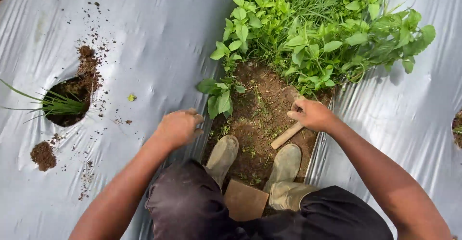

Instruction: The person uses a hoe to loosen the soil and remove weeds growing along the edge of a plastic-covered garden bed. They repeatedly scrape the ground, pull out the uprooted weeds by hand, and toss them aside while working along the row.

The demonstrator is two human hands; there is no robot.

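Setting: a person crouches in a soil furrow (pixel 257 119) between two sheets of silver plastic mulch (pixel 154 42), seen from above.
Right hand (pixel 313 115): fingers closed around the upper end of a wooden handle (pixel 286 135), at about 3 o'clock from the centre of the view.
Wooden handle: pale and straight, slanting from the fist down toward 7 o'clock, its free end just above the boot on that side; the working end is hidden under the fist and leaves, so I cannot tell what tool it is.
Left hand (pixel 179 127): curled into a loose fist, knuckles up, at the edge of the plastic mulch at 9 o'clock from the furrow; it seems to hold nothing, though the palm is out of sight.
Weeds (pixel 317 38): a thick patch of broad-leaved green plants and grass fills the furrow at 12 to 1 o'clock, just beyond the handle-holding fist.
Small leafy plant (pixel 219 98): stands apart at the furrow's edge, near the curled fist, at 1 o'clock from it.
Boots (pixel 222 155): two muddy rubber boots planted side by side on the bare soil, toes toward 12 o'clock.
Planting hole (pixel 67 100): cut in the plastic at 9 o'clock, with thin green shoots and crumbs of soil scattered around it.
Brown flat piece (pixel 245 200): lies between the knees at 6 o'clock.
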